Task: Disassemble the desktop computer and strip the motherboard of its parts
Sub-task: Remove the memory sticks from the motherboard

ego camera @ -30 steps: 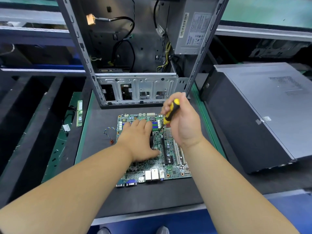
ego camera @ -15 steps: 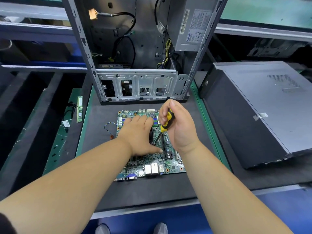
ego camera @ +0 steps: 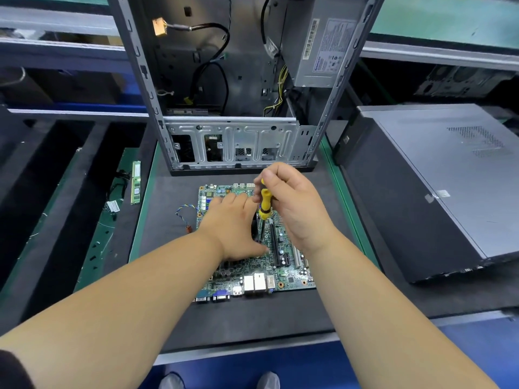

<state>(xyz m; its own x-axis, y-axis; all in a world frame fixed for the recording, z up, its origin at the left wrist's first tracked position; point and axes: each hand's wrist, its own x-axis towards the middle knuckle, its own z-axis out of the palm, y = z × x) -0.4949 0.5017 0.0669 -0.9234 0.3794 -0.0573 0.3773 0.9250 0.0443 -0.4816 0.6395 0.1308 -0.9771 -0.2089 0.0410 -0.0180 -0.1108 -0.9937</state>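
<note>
A green motherboard (ego camera: pixel 283 273) lies flat on the dark mat, its rear ports facing me. My left hand (ego camera: pixel 234 227) rests palm down on the middle of the board and hides what lies beneath it. My right hand (ego camera: pixel 292 203) grips a yellow and black screwdriver (ego camera: pixel 264 204) held nearly upright. The screwdriver's shaft points down to the board just right of my left hand. Behind the board stands the open, emptied computer case (ego camera: pixel 233 144), with loose cables and a power supply (ego camera: pixel 323 51) inside.
A closed grey computer case (ego camera: pixel 438 175) lies on its side at the right. A green memory stick (ego camera: pixel 136 182) and small loose parts lie on the left strip. A thin fan cable (ego camera: pixel 185 211) trails off the board's left edge.
My right hand turned the screwdriver from a slant to nearly upright and shifted its tip a little toward me along the board. My left hand stayed on the board.
</note>
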